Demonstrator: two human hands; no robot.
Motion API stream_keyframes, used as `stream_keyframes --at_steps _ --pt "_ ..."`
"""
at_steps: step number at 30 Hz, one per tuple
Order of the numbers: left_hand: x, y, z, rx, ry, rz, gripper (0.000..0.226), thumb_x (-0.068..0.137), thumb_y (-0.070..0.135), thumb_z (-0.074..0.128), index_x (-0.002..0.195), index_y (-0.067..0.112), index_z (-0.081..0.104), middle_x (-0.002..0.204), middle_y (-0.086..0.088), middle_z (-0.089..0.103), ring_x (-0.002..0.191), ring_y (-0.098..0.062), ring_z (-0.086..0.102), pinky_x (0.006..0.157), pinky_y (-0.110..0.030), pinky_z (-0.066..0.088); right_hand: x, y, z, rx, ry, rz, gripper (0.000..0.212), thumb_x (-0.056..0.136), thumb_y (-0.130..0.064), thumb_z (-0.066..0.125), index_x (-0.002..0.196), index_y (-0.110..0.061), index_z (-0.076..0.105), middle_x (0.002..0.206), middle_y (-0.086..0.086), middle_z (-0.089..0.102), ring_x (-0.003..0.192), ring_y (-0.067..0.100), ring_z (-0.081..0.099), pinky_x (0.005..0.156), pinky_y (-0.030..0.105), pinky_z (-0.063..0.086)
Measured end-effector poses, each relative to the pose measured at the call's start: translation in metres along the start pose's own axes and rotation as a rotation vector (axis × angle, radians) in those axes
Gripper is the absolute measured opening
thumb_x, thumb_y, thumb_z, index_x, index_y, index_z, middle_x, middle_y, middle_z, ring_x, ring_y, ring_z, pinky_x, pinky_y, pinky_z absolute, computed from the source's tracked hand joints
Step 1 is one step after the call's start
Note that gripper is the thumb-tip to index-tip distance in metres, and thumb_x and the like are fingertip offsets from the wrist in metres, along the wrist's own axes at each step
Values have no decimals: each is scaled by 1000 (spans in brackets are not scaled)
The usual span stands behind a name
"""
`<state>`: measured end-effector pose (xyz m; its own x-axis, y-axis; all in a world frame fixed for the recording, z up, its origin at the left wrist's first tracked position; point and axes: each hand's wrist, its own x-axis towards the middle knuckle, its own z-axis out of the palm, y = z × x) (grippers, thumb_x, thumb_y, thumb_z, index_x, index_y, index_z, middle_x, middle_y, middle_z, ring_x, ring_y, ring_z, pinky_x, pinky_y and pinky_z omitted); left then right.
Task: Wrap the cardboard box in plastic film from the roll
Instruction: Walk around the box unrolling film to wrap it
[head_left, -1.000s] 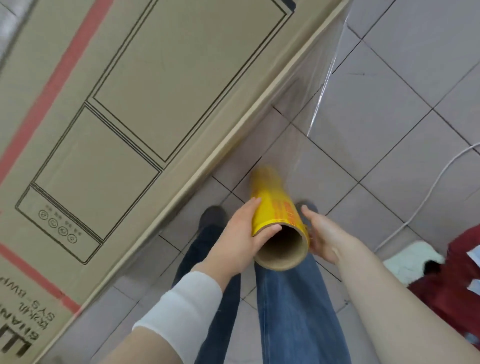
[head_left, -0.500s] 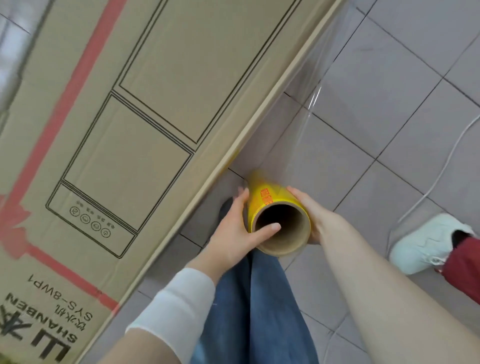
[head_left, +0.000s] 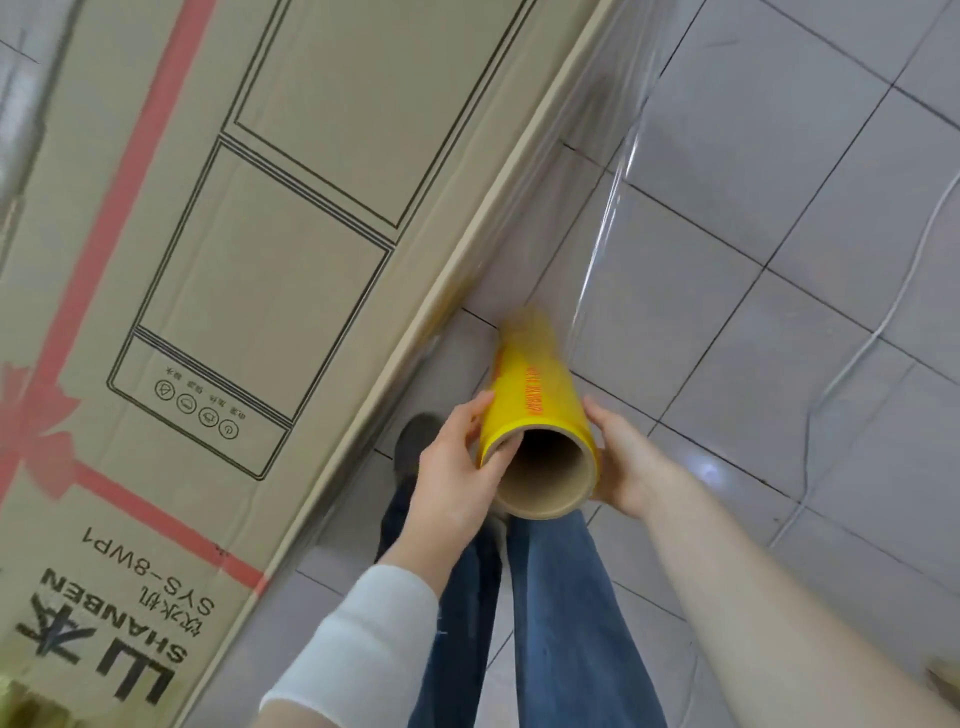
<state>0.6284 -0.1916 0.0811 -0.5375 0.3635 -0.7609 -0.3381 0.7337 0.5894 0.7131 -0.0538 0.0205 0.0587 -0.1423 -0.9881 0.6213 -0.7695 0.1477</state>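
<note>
Left hand (head_left: 457, 467): fingers curled round yellow cardboard-cored film roll (head_left: 535, 400).
Right hand (head_left: 626, 462): fingers cupping roll's other side.
Clear plastic film (head_left: 587, 234): stretches to brown cardboard box (head_left: 270, 249).

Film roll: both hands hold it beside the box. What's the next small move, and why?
Probably carry the roll along the cardboard box, pulling taut: left hand and right hand grip it, and the film runs from it to the box's edge, faintly creased.

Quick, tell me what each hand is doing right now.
Left hand: grips the film roll near its open end.
Right hand: grips the same roll from the other side.
</note>
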Motion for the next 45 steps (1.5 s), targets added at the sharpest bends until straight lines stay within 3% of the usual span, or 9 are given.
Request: stream_keyframes --at_steps 8,12,15,22,27,31,34,39,45 --pt "-14 -35 -36 226 -175 -186 59 80 52 56 127 20 40 121 4 56 98 -7 53 71 -10 41 16 23 43 -204 59 -4 68 85 -66 47 133 -18 47 109 16 65 93 31 63 77 40 55" --pt "10 -36 -55 300 -412 17 86 77 50 63 146 30 15 154 7 18 139 -10 23 107 -25 25 22 39 58 -293 68 30 63 87 -65 45 125 -15 52 106 17 65 96 34 64 91 48 52" --pt "18 -34 -55 478 -538 111 76 80 50 60 144 32 25 157 3 15 142 -17 22 113 -32 22 21 47 65 -267 34 -3 67 86 -70 38 124 -17 54 110 18 66 100 34 65 94 50 50" --pt "-18 -70 -64 253 -205 68 64 84 45 56 141 29 32 139 3 45 126 -14 44 103 -29 36 23 78 58 -20 109 -24 66 91 -60 42 141 -18 39 105 15 63 78 25 63 59 32 52" --pt "-75 -105 -57 77 23 -82 51 88 32 56 135 24 37 117 7 55 102 -5 51 72 1 38 17 107 80 -49 -123 48 74 79 -72 49 120 -11 58 100 17 69 88 31 66 74 36 54" --pt "-82 -126 -80 284 -143 -63 77 70 71 51 130 24 37 125 7 56 112 -11 54 85 -19 42 20 120 91 -193 -91 1 60 89 -61 44 122 -12 56 90 14 66 76 25 64 63 30 52" --pt "-64 -123 -91 362 -248 93 105 59 81 52 145 31 18 152 6 25 141 -10 22 110 -24 24 25 131 104 -225 -37 18 68 88 -66 41 126 -12 57 101 16 68 86 29 66 75 38 56" --pt "-29 -107 -85 602 -466 293 63 80 51 59 137 32 39 150 2 33 139 -16 27 103 -15 19 34 133 101 -189 -49 -34 57 94 -62 30 105 -18 64 78 9 70 68 21 66 64 32 54" --pt "-46 -140 -97 429 -297 254 52 89 46 50 137 28 40 145 4 39 132 -15 37 105 -24 26 45 167 92 55 23 -21 64 94 -62 25 137 -19 45 119 16 64 92 27 62 69 36 51"
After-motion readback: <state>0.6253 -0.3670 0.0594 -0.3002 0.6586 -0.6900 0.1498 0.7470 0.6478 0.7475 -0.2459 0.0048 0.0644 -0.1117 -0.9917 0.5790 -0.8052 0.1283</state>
